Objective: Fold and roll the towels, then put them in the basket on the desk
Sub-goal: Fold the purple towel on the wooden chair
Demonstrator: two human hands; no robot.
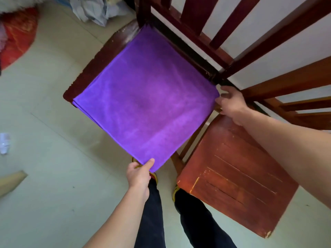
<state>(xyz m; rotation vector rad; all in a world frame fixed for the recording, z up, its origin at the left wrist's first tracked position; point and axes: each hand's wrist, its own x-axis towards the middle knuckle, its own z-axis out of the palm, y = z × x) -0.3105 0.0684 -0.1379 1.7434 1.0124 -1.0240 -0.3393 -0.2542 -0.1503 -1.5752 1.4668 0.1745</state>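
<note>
A: Towel position?

B: Purple towel (pixel 143 97) is laid flat on the seat of the dark chair (pixel 100 58), turned corner-on. Stacked edges are seen at its left corner, so it is folded in layers. The near corner is carried past the seat's front edge, over the floor (pixel 53 176).

A: Hands?

B: The near corner is pinched by the left hand (pixel 138 173), with the thumb laid on top and the fingers tucked under the cloth. The right corner is gripped by the right hand (pixel 231 102), fingers curled together at the hem. How much cloth is caught there cannot be told.

A: Obstructions?

B: The towel's far-right edge is bounded by the dark chair's back rail (pixel 179 42); touching or just short, cannot be told. A second chair (pixel 232 176), red-brown with a scratched seat, is set just beside the towel's right corner, and its seat is crossed by the right forearm. Two legs (pixel 154 212) in dark trousers are planted below the near corner. One yellow-trimmed shoe (pixel 176 191) is seen by the second chair's seat corner. The other is mostly covered by the left hand and the towel.

A: Surroundings?

B: At far left some red cloth (pixel 18 34) is bunched, and a pale cloth heap (pixel 93 9) is seen at the top, both well apart from the towel. A paper scrap (pixel 4 143) and a cardboard piece (pixel 10 181) are seen on the floor at the left edge.
</note>
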